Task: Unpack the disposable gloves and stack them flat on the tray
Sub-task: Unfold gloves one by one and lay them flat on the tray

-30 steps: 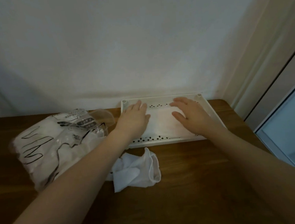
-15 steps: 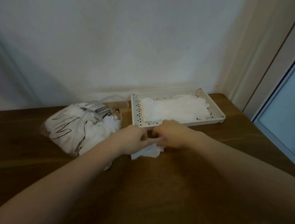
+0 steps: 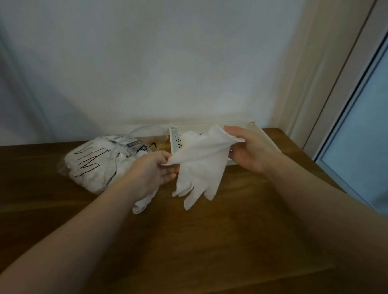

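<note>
Two hands, left (image 3: 154,170) and right (image 3: 250,150), pinch the glove (image 3: 201,162) cuff taut; it should go flat onto the tray (image 3: 173,138) by the table's (image 3: 195,239) back edge.

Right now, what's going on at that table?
A person is holding a white glove up above the wooden table, the left hand pinching one cuff corner and the right hand the other, its fingers hanging down. The tray sits behind it, the opened glove pack to its left. Another glove lies under the left wrist.
</note>
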### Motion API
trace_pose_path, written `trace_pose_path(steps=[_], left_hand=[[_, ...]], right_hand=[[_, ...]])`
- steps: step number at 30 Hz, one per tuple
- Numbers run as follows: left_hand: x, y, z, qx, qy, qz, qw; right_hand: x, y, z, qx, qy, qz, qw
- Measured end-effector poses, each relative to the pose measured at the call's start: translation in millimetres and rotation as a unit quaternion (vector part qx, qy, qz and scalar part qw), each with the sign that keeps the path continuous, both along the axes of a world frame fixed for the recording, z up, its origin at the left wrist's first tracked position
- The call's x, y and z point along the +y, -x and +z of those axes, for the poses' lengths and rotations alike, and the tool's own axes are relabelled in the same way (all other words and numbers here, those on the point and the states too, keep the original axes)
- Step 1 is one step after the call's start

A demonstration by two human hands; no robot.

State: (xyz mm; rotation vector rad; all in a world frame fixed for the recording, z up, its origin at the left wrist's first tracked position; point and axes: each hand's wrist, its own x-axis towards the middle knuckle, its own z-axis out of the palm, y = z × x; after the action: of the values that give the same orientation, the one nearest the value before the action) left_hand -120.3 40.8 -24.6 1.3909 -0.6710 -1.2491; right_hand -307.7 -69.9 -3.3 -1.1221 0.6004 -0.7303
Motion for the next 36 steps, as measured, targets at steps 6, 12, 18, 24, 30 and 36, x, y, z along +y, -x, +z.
trace_pose_path(steps=[6, 12, 18, 24, 30, 36], left_hand=[[-1, 19, 8, -0.326, 0.068, -0.083, 0.939], [-7, 48, 21, -0.271, 0.145, -0.121, 0.944], [-14, 40, 31, -0.116, 0.142, -0.049, 0.982], [-21, 31, 35, -0.009, 0.101, 0.010, 0.995], [-21, 15, 27, 0.267, 0.137, -0.008, 0.954], [-26, 6, 16, 0.244, 0.095, -0.049, 0.964]], right_hand=[[16, -7, 5, 0.051, 0.000, -0.065, 0.997], [23, -8, 11, 0.048, 0.007, -0.059, 0.997], [20, 3, 2, 0.054, 0.067, -0.018, 0.996], [23, -13, -7, 0.142, 0.107, 0.045, 0.983], [6, -10, -3, 0.167, 0.139, -0.008, 0.976], [-10, 6, 6, 0.269, 0.256, -0.049, 0.927]])
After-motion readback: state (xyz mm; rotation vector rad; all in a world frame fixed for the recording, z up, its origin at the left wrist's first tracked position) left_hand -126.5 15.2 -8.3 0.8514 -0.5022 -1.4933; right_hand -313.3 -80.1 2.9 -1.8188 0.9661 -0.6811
